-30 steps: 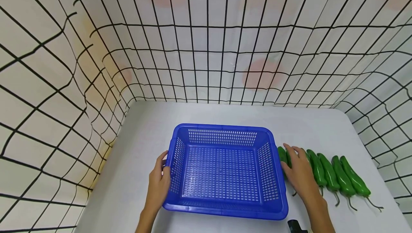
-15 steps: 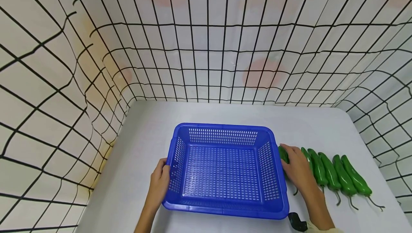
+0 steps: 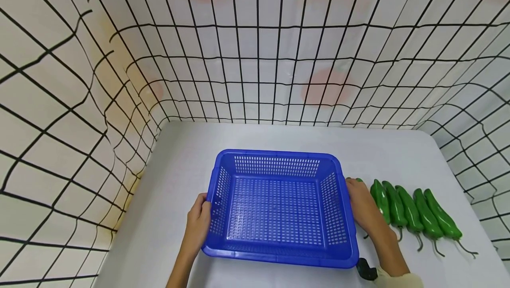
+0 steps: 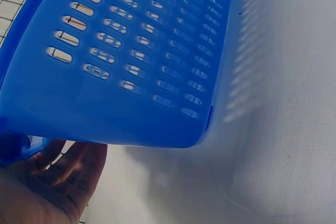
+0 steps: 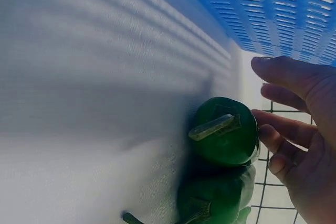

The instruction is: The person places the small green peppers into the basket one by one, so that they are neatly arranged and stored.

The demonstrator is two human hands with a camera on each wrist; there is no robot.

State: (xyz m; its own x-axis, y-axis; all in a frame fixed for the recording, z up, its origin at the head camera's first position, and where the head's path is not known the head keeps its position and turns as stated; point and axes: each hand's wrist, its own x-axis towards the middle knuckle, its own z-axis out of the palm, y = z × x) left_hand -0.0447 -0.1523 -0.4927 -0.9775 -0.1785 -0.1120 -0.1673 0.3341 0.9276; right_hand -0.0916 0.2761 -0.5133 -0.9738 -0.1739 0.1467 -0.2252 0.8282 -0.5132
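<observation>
A blue plastic basket (image 3: 279, 210) with slotted walls stands on the white table, nothing inside it. My left hand (image 3: 199, 219) grips its left rim; in the left wrist view the fingers (image 4: 79, 166) of that hand curl beneath the rim. Close against the basket's right wall is my right hand (image 3: 360, 204), above the leftmost of several green peppers (image 3: 406, 208). In the right wrist view its thumb points toward the basket wall, while its lower fingers are beside a green pepper (image 5: 226, 135), apparently touching it without gripping. The leftmost peppers are mostly hidden by that hand in the head view.
The peppers lie side by side in a slanted row, stems toward me. A black wire grid (image 3: 259, 58) rises behind and at both sides of the white table (image 3: 171, 168). A small black object (image 3: 366, 270) shows by my right wrist.
My right hand has shifted slightly left toward the basket's wall, uncovering more of the middle pepper row. My left hand has closed more fully on the left rim. The basket stays nearly in place.
</observation>
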